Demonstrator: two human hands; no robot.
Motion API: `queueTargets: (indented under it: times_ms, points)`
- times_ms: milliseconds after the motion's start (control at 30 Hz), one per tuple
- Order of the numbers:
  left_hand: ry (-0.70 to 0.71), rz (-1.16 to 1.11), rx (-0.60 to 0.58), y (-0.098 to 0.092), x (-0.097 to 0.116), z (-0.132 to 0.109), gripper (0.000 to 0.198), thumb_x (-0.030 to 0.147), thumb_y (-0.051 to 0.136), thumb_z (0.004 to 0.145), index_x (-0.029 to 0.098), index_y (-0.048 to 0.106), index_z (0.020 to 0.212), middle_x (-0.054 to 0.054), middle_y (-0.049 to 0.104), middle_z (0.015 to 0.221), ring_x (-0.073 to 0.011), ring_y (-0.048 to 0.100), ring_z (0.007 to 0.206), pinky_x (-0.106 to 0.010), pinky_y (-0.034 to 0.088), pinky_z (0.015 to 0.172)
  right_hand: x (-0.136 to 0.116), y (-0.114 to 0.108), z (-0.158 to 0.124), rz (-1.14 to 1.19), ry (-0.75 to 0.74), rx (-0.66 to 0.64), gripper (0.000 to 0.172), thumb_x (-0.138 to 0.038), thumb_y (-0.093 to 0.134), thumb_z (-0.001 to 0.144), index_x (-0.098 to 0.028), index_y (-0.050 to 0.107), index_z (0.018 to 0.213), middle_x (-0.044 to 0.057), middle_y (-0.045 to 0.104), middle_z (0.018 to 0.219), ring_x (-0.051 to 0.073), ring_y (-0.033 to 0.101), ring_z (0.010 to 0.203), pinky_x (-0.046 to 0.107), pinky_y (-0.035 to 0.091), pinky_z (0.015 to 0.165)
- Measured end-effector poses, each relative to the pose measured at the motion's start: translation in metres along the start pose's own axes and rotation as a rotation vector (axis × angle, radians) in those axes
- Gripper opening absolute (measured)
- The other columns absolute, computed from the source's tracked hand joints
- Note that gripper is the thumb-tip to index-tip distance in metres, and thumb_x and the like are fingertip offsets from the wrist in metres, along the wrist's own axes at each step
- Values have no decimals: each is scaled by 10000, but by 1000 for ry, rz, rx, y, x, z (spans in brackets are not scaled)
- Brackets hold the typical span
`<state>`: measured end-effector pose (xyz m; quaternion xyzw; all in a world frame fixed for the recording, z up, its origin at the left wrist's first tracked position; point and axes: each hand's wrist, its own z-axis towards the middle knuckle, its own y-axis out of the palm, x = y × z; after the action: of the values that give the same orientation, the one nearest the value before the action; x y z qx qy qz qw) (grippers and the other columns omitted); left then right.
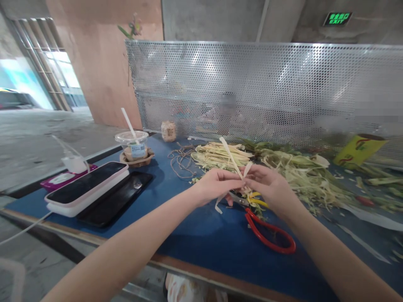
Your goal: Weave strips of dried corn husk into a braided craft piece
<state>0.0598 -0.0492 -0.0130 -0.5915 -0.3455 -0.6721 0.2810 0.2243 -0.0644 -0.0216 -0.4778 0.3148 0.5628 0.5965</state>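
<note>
My left hand (220,184) and my right hand (269,186) meet above the blue table, fingertips pinched together on a pale strip of corn husk (231,154). One long end of the strip sticks up to the left, and a short folded end rises by my right fingers. Another thin end dangles below my left hand. Under the hands lie scissors with red handles (272,248); a yellow handle (258,200) shows beside them, partly hidden. Just behind my fingers is a stack of pale husk strips (222,154).
Loose green husks (296,167) spread to the right, near a yellow-green can (359,150) lying tilted. Left stand a cup with a straw (134,147), a black phone (116,199) and a pink-edged phone (88,182). Twine (181,161) lies behind. A perforated metal panel (252,84) borders the back.
</note>
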Motion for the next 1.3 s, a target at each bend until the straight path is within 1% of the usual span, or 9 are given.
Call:
queueTargets:
  times_ms: [167,300,400,500,667,767,933,1067,1300]
  points:
    - [-57,-288,-228,-8,3,2,369,-6,396,563,67,673,795,-116,692,758,-168,628,565,-255,504,435,-1,-3,0,70,-6,60,212,-336,683,631,-196,598,766,37,649,857,160,591,767,291,479,684]
    - [-59,-236,-368,-12,5,-3,412,-12,509,633,113,617,1010,-116,677,925,-218,635,861,-182,496,475,-8,-2,-3,123,15,58,203,-357,668,637,-202,574,728,-3,585,681,125,547,620,271,460,593]
    - [-88,-199,-409,-12,7,-8,491,48,635,629,167,572,1101,-109,619,1085,-238,604,956,-141,470,463,-16,0,-6,151,39,40,224,-384,659,632,-201,550,703,-10,543,637,119,520,571,266,445,548]
    - [-78,-239,-403,-11,6,-7,455,204,710,613,164,595,1051,-119,605,1103,-253,609,935,-133,437,405,-19,1,-8,156,47,29,231,-392,659,631,-199,544,686,2,550,657,128,528,597,267,448,550]
    - [0,-313,-228,-5,-4,0,439,526,557,695,101,627,778,-94,647,725,-163,617,660,-139,368,290,-15,4,-9,180,-28,74,172,-315,678,640,-198,572,707,6,584,695,126,548,624,271,470,577]
    - [20,-299,-129,2,-8,1,392,493,582,692,102,616,688,-43,603,620,-90,537,486,-137,337,263,-15,5,-9,63,-86,118,150,-286,676,648,-193,580,717,11,599,702,128,556,624,258,473,559]
    - [52,-207,-89,7,-9,0,233,287,711,618,98,634,731,1,590,634,-2,412,355,-138,317,292,-19,2,-10,-235,-196,174,75,-256,630,692,-193,591,694,13,604,693,133,560,634,251,465,557]
    - [51,-177,-79,5,-8,1,197,276,678,659,101,633,738,8,580,642,3,407,358,-146,320,314,-20,1,-10,-366,-290,200,24,-216,596,708,-200,612,702,29,627,752,159,582,713,276,481,609]
    - [52,-11,-114,1,-5,-1,253,302,722,585,85,615,661,55,482,471,-15,390,322,-161,300,300,-18,-3,-8,-436,-407,59,26,-204,615,707,-224,629,698,36,630,806,186,583,841,339,476,758]
